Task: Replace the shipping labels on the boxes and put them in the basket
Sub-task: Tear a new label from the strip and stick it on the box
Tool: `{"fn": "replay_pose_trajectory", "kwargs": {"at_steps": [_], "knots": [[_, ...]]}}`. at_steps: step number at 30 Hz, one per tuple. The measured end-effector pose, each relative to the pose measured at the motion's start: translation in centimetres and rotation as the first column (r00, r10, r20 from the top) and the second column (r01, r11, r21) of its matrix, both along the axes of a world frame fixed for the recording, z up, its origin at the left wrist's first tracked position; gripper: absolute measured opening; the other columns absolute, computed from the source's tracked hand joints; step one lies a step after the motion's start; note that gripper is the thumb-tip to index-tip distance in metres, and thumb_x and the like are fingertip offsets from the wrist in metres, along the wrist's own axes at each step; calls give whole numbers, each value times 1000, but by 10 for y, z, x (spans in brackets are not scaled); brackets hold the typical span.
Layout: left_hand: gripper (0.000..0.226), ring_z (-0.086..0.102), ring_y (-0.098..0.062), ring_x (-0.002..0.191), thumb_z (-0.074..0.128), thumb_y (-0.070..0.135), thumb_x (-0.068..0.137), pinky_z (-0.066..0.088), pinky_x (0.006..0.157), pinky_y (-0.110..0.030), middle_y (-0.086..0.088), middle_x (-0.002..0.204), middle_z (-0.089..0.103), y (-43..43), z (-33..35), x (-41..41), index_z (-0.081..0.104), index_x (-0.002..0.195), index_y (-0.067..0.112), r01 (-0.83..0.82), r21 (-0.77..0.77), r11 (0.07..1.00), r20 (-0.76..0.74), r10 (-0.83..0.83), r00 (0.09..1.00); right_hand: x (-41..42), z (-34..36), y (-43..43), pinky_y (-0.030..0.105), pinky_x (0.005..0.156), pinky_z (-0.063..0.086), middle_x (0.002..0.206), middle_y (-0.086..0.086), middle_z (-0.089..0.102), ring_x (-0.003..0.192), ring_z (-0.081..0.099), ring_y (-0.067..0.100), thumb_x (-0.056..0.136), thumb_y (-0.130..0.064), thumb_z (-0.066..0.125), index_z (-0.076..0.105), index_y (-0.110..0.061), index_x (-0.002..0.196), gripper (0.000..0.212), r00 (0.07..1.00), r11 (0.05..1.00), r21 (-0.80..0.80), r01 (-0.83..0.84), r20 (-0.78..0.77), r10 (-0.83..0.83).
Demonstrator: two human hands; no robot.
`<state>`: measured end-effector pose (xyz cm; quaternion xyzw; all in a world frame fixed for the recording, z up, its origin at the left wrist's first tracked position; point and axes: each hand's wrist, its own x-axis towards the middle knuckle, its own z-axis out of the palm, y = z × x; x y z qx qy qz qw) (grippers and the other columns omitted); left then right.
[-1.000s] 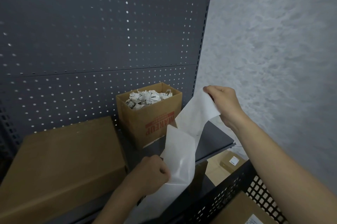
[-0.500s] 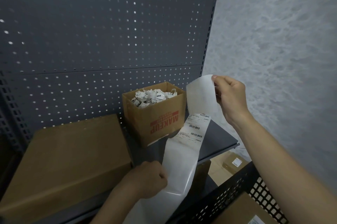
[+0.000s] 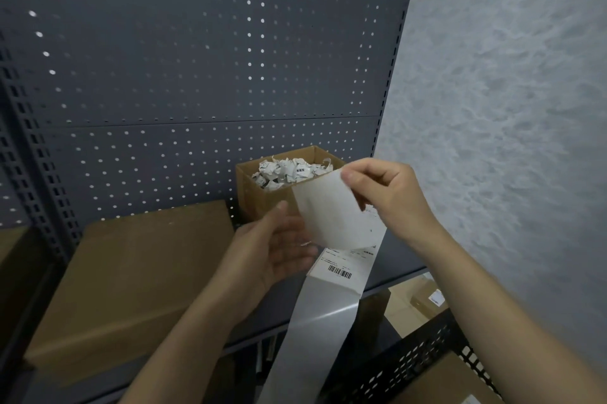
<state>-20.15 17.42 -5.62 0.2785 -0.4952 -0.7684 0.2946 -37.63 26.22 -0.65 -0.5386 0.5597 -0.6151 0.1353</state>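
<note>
Before the box [image 3: 262, 203], right hand [image 3: 387, 193] pinches the limp, light strip [image 3: 328, 219] by its top corner (likely the best hold); left hand [image 3: 272, 249] slack-fingered alongside.

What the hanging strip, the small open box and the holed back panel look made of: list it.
The strip: likely glossy release liner; a bright sheen band crosses its grey surface. The small open box: brown cardboard, dull, matte walls. The back panel: probably painted sheet metal, dark matte grey, punched with regular rows of holes.
</note>
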Motion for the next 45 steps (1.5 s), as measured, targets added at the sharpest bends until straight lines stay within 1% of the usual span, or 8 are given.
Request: {"fn": "replay_pose_trajectory", "kwargs": {"at_steps": [7, 16, 23, 25, 28, 33, 37, 45], "knots": [[60, 70, -30, 87, 55, 54, 88, 57, 75, -37, -22, 103, 72, -7, 4, 15, 70, 110, 0, 6, 47, 999, -49, -3, 999, 22, -7, -2, 33, 65, 52, 84, 4, 71, 73, 64, 21, 92, -18, 64, 74, -17, 92, 10, 925, 946, 175, -273, -222, 308], [19, 71, -19, 74, 55, 13, 95, 54, 65, -31, -13, 91, 75, -5, -5, 30, 69, 106, 6, -140, -27, 990, 89, 142, 986, 33, -24, -17, 23, 72, 51, 89, -2, 71, 82, 65, 11, 92, -16, 65, 74, -11, 98, 12, 841, 865, 305, -398, -255, 477], [21, 72, -32, 90, 50, 3, 97, 57, 83, -45, -14, 95, 75, -14, -8, 49, 71, 100, 3, -306, -133, 943, 120, 322, 939, 46, -35, -37, 21, 78, 51, 93, 1, 73, 88, 66, 8, 85, -18, 74, 76, -8, 97, 16, 816, 833, 317, -454, -228, 531], [21, 73, -27, 84, 51, 4, 97, 60, 74, -41, -13, 94, 75, -21, -7, 59, 71, 98, 3, -334, -152, 930, 130, 354, 926, 53, -33, -43, 24, 78, 55, 93, 2, 73, 89, 67, 10, 80, -22, 75, 75, -10, 94, 19, 829, 838, 294, -459, -197, 523], [20, 73, -26, 87, 52, 4, 97, 57, 85, -49, -11, 94, 76, -36, -7, 75, 72, 97, 4, -372, -164, 914, 135, 395, 909, 64, -29, -58, 30, 77, 59, 93, -6, 74, 90, 70, 11, 78, -28, 72, 74, -19, 89, 14, 907, 913, 183, -366, -150, 394], [22, 73, -23, 89, 51, 5, 98, 54, 91, -51, -8, 95, 76, -64, 0, 110, 74, 96, 6, -418, -172, 892, 107, 438, 892, 82, -28, -101, 9, 61, 47, 71, -23, 67, 64, 60, -6, 89, -27, 66, 68, -32, 83, 9, 984, 982, 187, -10, -175, 43], [24, 72, -23, 95, 53, 7, 98, 52, 95, -50, -6, 99, 76, -84, -1, 135, 76, 94, 11, -433, -203, 878, 97, 458, 883, 103, -38, -126, 24, 65, 54, 82, -3, 74, 71, 66, 9, 90, -29, 67, 74, -23, 90, 9, 989, 901, 409, -146, 82, 123], [23, 70, -28, 102, 49, 8, 99, 52, 95, -52, -12, 105, 74, -112, -18, 167, 71, 106, 4, -397, -82, 914, 51, 401, 914, 135, -51, -148, 27, 70, 50, 99, 12, 74, 83, 64, 18, 89, -12, 68, 74, -9, 100, 13, 890, 836, 420, -353, 425, 162]]}}
